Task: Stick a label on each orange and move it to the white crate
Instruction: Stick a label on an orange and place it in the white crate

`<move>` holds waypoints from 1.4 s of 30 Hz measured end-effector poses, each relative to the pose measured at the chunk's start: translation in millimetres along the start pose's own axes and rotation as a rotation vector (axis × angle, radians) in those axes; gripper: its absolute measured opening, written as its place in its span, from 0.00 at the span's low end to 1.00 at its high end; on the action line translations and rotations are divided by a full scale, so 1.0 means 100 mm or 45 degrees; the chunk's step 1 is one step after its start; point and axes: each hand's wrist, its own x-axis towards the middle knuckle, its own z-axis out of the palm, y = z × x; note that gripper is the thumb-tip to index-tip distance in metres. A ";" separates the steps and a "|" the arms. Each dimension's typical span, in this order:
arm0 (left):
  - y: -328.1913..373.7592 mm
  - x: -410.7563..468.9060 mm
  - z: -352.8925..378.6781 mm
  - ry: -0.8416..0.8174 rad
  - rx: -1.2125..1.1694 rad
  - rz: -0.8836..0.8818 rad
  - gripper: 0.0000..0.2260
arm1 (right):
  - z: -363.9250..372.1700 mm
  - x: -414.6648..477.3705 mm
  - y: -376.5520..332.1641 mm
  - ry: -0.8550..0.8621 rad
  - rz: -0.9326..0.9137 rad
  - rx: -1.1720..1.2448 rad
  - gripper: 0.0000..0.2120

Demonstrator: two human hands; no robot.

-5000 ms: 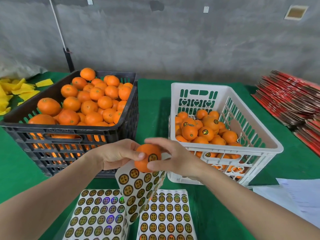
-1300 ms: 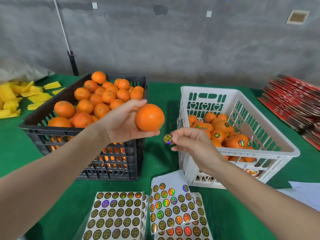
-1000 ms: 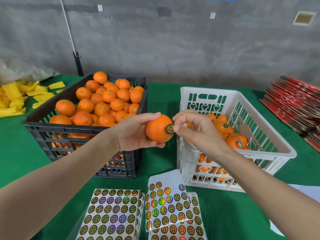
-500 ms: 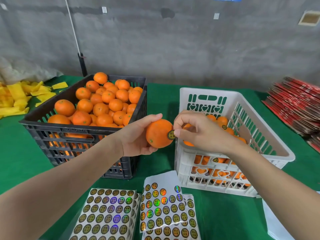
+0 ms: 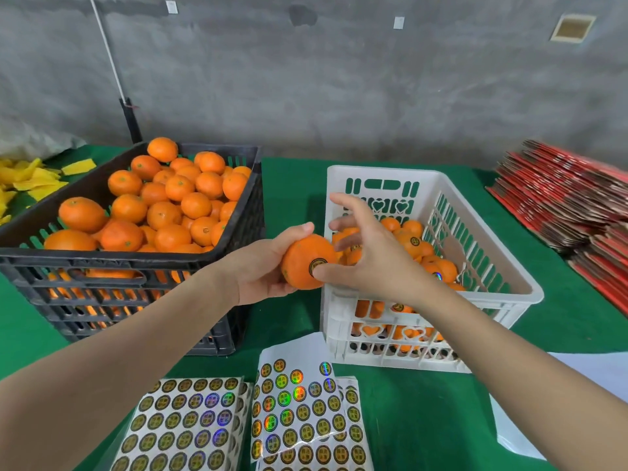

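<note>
Curling round the orange (image 5: 299, 258), left hand (image 5: 258, 271) fingers grip; right hand (image 5: 373, 263), fingers splayed, thumbs its label (image 5: 317, 264).

Label sheets (image 5: 183, 426), lower centre: cut off by the bottom edge; print too small to read.
Red card stack (image 5: 571, 205): runs past the right edge.
Yellow scraps (image 5: 30, 178): cropped at the left edge.
Label (image 5: 316, 264) on held orange (image 5: 297, 266): lower rim under the right hand (image 5: 370, 260) thumb.
White crate (image 5: 509, 290): some fruit hidden behind that hand.

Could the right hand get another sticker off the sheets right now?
Probably yes. The right hand holds nothing, only its thumb pressing the label on the orange, and the sticker sheets lie uncovered on the table just below it.
</note>
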 end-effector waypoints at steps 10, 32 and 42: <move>-0.28 0.38 0.01 0.502 0.282 0.188 0.14 | -0.62 0.61 1.13 0.364 0.600 0.114 0.23; -0.95 0.58 -0.23 -0.208 1.306 -0.167 0.11 | 0.98 -0.37 0.80 -0.285 -0.330 -0.161 0.06; -0.76 0.19 -0.44 -0.531 0.379 -0.371 0.11 | 1.21 -0.47 0.80 -0.045 -0.229 -0.214 0.10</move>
